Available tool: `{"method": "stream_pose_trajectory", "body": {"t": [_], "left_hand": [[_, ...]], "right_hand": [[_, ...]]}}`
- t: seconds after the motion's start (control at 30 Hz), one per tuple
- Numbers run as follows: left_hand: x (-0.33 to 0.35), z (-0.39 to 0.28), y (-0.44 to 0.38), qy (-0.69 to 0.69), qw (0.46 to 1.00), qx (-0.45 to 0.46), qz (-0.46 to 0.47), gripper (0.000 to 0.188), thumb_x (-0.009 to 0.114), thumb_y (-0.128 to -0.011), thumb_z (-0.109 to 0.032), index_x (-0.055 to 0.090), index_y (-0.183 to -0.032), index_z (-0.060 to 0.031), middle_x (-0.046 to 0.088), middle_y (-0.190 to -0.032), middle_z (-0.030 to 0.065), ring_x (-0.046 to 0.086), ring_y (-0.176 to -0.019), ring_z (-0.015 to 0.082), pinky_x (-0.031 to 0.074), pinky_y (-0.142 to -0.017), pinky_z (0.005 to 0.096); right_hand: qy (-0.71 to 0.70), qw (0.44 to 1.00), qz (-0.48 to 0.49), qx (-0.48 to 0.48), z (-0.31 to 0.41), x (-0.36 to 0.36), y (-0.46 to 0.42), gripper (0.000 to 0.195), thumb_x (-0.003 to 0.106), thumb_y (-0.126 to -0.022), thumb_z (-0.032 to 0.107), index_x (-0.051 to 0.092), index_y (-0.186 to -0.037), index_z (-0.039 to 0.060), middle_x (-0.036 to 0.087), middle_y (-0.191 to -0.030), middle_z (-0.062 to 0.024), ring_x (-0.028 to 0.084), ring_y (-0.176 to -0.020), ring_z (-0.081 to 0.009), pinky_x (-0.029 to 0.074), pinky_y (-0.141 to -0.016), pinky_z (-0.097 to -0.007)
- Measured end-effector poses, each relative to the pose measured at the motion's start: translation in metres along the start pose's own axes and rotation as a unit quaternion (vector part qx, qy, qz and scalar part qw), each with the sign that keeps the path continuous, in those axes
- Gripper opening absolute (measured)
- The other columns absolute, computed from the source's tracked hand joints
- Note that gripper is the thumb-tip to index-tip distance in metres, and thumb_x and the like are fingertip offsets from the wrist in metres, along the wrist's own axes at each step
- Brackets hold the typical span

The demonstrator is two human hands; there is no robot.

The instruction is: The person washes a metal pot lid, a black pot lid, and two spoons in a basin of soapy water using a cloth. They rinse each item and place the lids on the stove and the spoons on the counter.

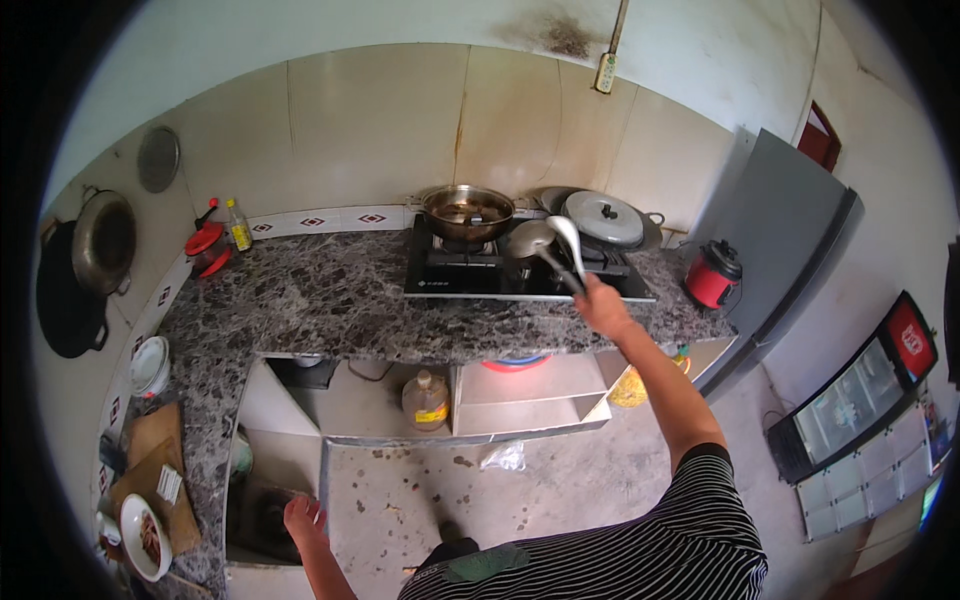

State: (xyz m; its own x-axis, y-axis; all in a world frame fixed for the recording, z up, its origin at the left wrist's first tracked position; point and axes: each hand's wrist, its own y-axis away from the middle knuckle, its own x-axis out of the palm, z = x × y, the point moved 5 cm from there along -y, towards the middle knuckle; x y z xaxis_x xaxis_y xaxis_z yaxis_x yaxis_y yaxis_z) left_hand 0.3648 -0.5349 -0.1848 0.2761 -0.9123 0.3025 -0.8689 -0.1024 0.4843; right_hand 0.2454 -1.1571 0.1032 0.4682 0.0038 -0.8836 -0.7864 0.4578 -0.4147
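My right hand is closed on the handles of a metal ladle and a white spoon, their heads up over the black gas cooktop. A steel two-handled pot sits on the left burner; what it holds is hard to make out. Behind and right of the ladle, a lidded grey pot stands on the right side of the cooktop. My left hand hangs low at the left, fingers apart and holding nothing, near the open cabinet below the counter.
The dark marble-patterned counter bends along the left wall, bearing a white bowl with food, cardboard, stacked bowls and a bottle. A red rice cooker stands by the grey refrigerator. A plastic jug is below.
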Motion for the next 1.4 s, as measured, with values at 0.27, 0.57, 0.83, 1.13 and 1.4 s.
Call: {"method": "stream_pose_trajectory", "body": {"t": [0.27, 0.57, 0.83, 1.13, 1.4], "left_hand": [[0.089, 0.009, -0.056, -0.053, 0.998, -0.031, 0.012, 0.021, 0.056, -0.079, -0.017, 0.052, -0.098, -0.0105, 0.054, -0.091, 0.0047, 0.055, -0.084, 0.0209, 0.047, -0.067, 0.0357], [0.106, 0.026, -0.077, -0.051, 0.997, -0.025, -0.053, 0.025, 0.055, -0.08, -0.018, 0.053, -0.103, -0.0103, 0.054, -0.094, 0.0032, 0.056, -0.082, 0.0198, 0.047, -0.066, 0.0339], [0.164, 0.024, -0.025, -0.041, 0.992, 0.008, -0.116, 0.019, 0.054, -0.08, -0.017, 0.053, -0.098, -0.0115, 0.053, -0.091, 0.0025, 0.056, -0.08, 0.0191, 0.046, -0.062, 0.0328], [0.229, 0.047, 0.009, -0.028, 0.993, 0.014, -0.115, 0.019, 0.057, -0.08, -0.016, 0.052, -0.098, -0.0105, 0.055, -0.093, 0.0032, 0.057, -0.08, 0.0209, 0.047, -0.063, 0.0353], [0.246, 0.051, 0.033, -0.018, 0.99, -0.006, -0.139, 0.021, 0.056, -0.08, -0.015, 0.051, -0.1, -0.0096, 0.055, -0.093, 0.004, 0.058, -0.082, 0.0213, 0.049, -0.06, 0.0339]], "right_hand": [[0.187, 0.98, -0.026, 0.055, -0.103, -0.041, -0.1, 0.035, 0.055, -0.082, 0.025, 0.043, -0.107, 0.0033, 0.061, -0.092, -0.0212, 0.059, -0.083, -0.0392, 0.048, -0.072, -0.0473], [0.196, 0.978, 0.019, 0.07, -0.188, -0.017, -0.179, 0.042, 0.054, -0.081, 0.024, 0.043, -0.116, 0.003, 0.06, -0.095, -0.0231, 0.059, -0.086, -0.0388, 0.047, -0.075, -0.0472], [0.146, 0.988, 0.054, -0.016, -0.258, 0.038, -0.243, 0.03, 0.057, -0.08, 0.024, 0.047, -0.1, 0.0047, 0.062, -0.087, -0.0206, 0.059, -0.083, -0.0387, 0.047, -0.072, -0.0469], [0.122, 0.985, 0.093, -0.076, -0.299, 0.062, -0.266, 0.029, 0.058, -0.079, 0.026, 0.048, -0.095, 0.0051, 0.062, -0.082, -0.0205, 0.058, -0.081, -0.0401, 0.046, -0.071, -0.0481], [0.1, 0.991, 0.071, -0.055, -0.331, 0.077, -0.267, 0.026, 0.051, -0.085, 0.03, 0.051, -0.091, 0.0048, 0.062, -0.081, -0.0217, 0.059, -0.077, -0.0412, 0.046, -0.068, -0.0494]]}}
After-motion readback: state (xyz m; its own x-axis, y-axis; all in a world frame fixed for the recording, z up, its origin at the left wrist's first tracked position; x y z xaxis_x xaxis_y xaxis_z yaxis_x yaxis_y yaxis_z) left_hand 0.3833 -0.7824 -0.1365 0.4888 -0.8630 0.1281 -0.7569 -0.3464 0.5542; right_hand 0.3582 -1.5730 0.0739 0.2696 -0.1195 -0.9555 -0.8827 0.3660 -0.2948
